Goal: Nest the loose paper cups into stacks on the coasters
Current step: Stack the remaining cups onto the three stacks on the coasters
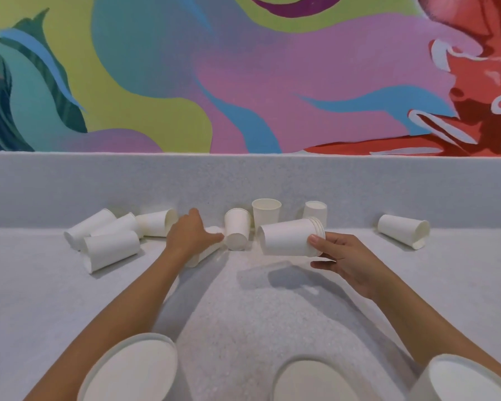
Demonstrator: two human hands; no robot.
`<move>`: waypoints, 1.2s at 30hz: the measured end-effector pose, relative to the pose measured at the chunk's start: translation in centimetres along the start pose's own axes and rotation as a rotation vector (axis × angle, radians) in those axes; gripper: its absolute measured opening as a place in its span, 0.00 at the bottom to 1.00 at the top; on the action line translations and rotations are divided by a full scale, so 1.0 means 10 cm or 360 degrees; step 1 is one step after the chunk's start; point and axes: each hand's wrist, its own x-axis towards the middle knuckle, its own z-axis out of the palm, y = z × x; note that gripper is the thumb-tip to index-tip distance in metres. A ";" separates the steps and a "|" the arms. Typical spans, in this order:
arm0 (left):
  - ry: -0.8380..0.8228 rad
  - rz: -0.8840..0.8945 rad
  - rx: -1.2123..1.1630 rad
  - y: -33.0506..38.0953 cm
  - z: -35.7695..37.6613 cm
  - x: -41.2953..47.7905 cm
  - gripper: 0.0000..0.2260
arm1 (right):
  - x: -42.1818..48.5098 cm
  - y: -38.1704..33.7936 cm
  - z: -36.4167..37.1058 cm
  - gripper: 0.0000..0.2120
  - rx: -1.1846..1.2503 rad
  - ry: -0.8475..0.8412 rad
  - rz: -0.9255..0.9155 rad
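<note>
**A:** Which step are you on?

**B:** You're mid-gather. Your right hand (342, 267) pinches the nested stack (289, 237) at its rim end, thumb on top and fingers beneath. The stack lies sideways in the air above the worktop (417, 285), near 1 o'clock. Its base points to 9 o'clock.

**A:** And your left?

**B:** Your left hand (193, 234) is stretched out towards 11 o'clock, arm nearly straight, palm down over a loose cup (206, 253) lying on its side. I cannot tell whether your fingers have closed round it.

**A:** What does the next move need?

**B:** As I judge it, you need a firm hold on that cup, then its mouth brought square over the stack's base. Paper walls buckle if it goes on skewed.

**A:** How much is left?

**B:** Plenty. There is a cluster of 4 cups (110, 250) at 10 o'clock, 3 more around the upright cup (266, 212) at 12 o'clock, and 1 far cup (402, 231) at 2 o'clock. The 3 coasters (130, 369) sit at 6 o'clock, and the stack is not yet on one.
</note>
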 end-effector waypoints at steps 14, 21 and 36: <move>-0.0128 -0.0383 -0.1790 0.29 -0.46 -0.39 0.32 | -0.01 -0.02 0.15 0.12 0.0004 -0.0058 0.0139; -0.0432 -0.0160 -0.2170 0.55 -0.40 -0.65 0.30 | 0.01 -0.05 0.16 0.15 0.0083 0.0059 0.0099; -0.0679 -0.0006 -0.1531 0.77 -0.21 -0.77 0.21 | -0.04 -0.08 0.22 0.14 -0.0147 -0.0130 0.0005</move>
